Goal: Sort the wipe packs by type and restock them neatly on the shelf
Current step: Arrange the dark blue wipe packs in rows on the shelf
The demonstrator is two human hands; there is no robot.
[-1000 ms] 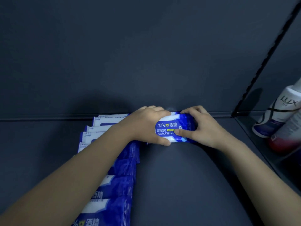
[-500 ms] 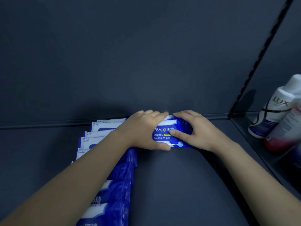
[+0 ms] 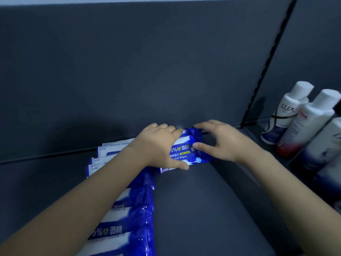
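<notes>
My L hand gripped the blue wipe pack at the back of the shelf, R hand curled round its end, prob. to set it straight beside the row of same packs.

a lux bottle stands beside a red-based bottle.

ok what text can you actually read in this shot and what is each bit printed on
"5%" then "酒精": wipe pack at the back, first digit hidden under the left hand
"ohol Wipes": same pack, start covered
"5%" then "酒精": pack near the front of the row
"LUX": white bottle
Yellow strip on the back pack, and the label on the red-bottomed bottle: too blurred to read
</notes>
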